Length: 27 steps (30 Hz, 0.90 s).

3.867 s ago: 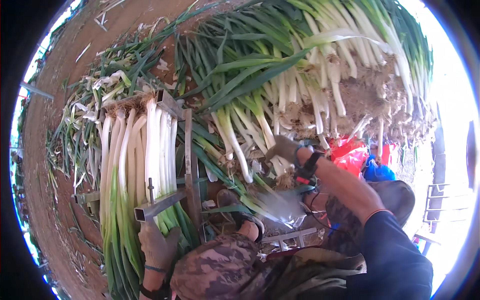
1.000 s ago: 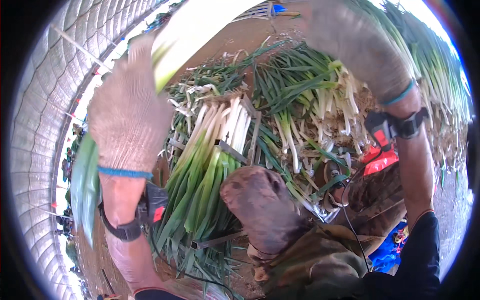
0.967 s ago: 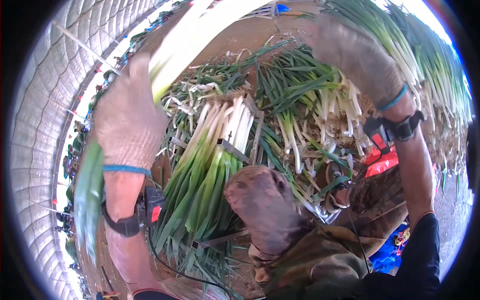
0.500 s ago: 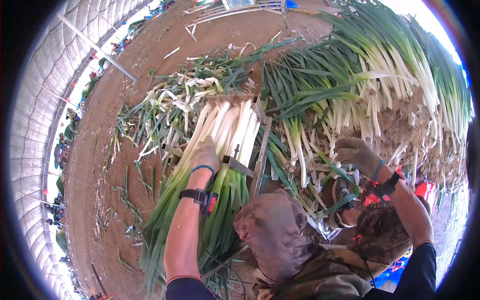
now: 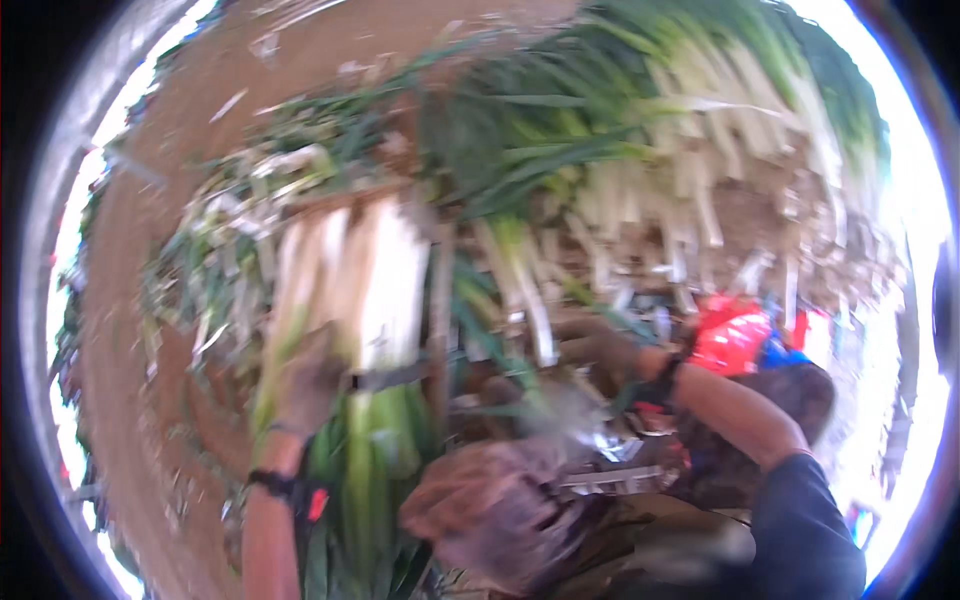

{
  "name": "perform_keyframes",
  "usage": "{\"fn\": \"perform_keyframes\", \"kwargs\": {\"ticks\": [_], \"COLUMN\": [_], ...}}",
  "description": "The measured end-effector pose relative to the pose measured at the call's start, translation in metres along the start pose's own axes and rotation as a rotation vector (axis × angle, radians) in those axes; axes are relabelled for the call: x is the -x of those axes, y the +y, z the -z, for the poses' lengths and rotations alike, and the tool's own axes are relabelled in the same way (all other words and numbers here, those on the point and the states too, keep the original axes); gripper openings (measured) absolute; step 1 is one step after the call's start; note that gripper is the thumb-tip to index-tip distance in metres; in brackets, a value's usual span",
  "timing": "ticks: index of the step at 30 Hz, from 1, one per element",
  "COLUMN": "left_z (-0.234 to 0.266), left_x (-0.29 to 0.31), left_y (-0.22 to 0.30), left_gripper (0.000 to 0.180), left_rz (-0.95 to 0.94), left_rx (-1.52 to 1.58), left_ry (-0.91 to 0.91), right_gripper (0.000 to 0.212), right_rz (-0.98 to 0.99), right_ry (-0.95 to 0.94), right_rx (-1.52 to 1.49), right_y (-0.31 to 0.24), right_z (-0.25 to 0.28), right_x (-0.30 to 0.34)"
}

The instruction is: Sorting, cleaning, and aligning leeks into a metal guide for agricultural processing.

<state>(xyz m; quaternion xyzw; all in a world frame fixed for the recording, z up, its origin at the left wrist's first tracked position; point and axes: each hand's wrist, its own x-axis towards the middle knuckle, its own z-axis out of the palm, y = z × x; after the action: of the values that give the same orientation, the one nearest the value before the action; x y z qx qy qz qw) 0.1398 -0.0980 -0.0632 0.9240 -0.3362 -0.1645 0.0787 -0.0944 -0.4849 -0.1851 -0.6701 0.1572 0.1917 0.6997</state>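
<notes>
A thick bundle of large green onions (image 5: 385,290) lies in a metal rack (image 5: 440,310), white ends away from me and green leaves toward me. My gloved left hand (image 5: 308,385) is at the left side of the bundle, where white turns to green; motion smears its fingers. Close to a loose green onion (image 5: 530,300) right of the rack is my gloved right hand (image 5: 598,345), also blurred. Whether it touches that stalk cannot be made out. A flat metal bar (image 5: 390,377) crosses the bundle.
A big heap of green onions (image 5: 720,130) with rooty ends fills the upper right. Peeled leaf scraps (image 5: 230,215) lie on the brown soil (image 5: 120,330) at left. Red plastic wrapping (image 5: 732,335) shows beyond my right forearm. Camouflage cloth (image 5: 500,500) is at the bottom.
The whole view has shifted and blurred, with the scene moving left. My right hand has come left, nearer the rack and the loose stalk. My left hand stays by the bundle, now at its left side.
</notes>
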Motion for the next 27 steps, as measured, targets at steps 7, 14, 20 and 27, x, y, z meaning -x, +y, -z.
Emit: {"fn": "perform_keyframes", "kwargs": {"ticks": [7,14,20,27], "left_z": [-0.023,-0.022,-0.019,-0.023], "left_x": [-0.003,-0.009,-0.009,-0.007], "left_y": [0.007,0.004,0.009,0.000], "left_gripper": [0.068,0.077,0.083,0.078], "left_rz": [-0.039,-0.046,-0.046,-0.017], "left_rx": [0.247,0.048,0.026,-0.013], "left_ry": [0.124,0.094,0.083,0.057], "right_gripper": [0.035,0.034,0.033,0.035], "right_rz": [-0.005,0.381,0.188,0.194], "right_ry": [0.128,0.909,1.062,0.789], "right_rx": [0.265,0.849,0.845,1.012], "right_y": [0.037,0.023,0.013,0.040], "right_z": [0.002,0.088,0.148,0.131], "right_x": [-0.044,-0.079,-0.066,-0.029]}}
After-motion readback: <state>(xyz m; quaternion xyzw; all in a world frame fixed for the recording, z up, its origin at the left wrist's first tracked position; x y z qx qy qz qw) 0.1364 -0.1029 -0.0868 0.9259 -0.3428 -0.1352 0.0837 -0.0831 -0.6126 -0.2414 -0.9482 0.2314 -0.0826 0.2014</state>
